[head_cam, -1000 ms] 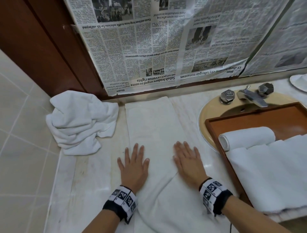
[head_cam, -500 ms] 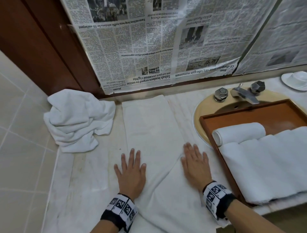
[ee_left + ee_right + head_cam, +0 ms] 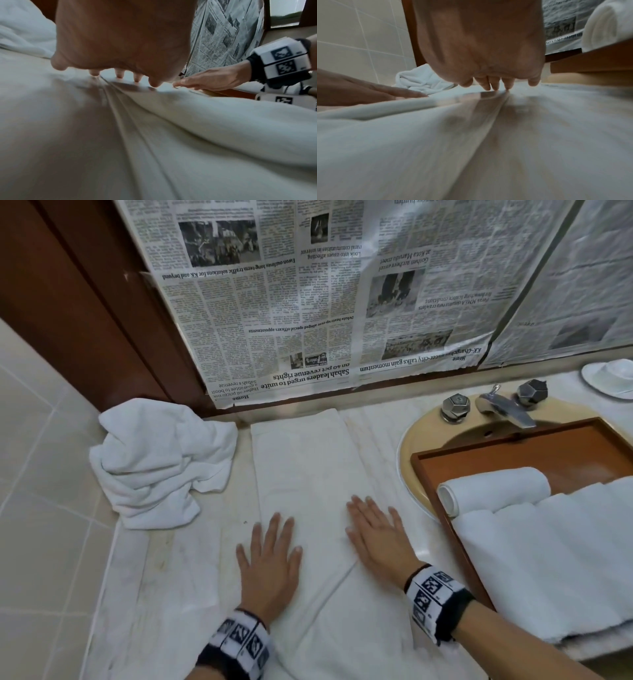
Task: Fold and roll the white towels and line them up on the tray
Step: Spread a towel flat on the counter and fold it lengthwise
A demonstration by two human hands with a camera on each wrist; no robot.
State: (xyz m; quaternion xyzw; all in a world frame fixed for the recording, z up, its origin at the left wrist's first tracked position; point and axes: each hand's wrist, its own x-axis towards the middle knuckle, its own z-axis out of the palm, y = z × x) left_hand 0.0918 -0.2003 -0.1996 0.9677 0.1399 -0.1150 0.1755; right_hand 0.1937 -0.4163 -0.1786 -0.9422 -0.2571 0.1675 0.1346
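A white towel (image 3: 305, 470) folded into a long strip lies flat on the marble counter, running from the newspaper-covered wall toward me. My left hand (image 3: 270, 556) and my right hand (image 3: 378, 534) both press flat on its near part with fingers straight, holding nothing. Both wrist views show the palms (image 3: 120, 40) (image 3: 481, 44) resting on the towel cloth (image 3: 171, 135) (image 3: 436, 148). A brown wooden tray (image 3: 534, 440) sits over the sink on the right, with one rolled towel (image 3: 496, 487) in it and a flat white towel (image 3: 555, 559) draped across its near side.
A crumpled pile of white towels (image 3: 157, 460) lies on the counter's far left beside the tiled wall. The tap and two handles (image 3: 500, 405) stand behind the tray. A white dish (image 3: 613, 378) sits at the far right. Newspaper (image 3: 308, 302) covers the back wall.
Both hands have slid a little toward me along the towel, staying flat on it, the right hand also drifting rightward. The head view has shifted slightly to the right.
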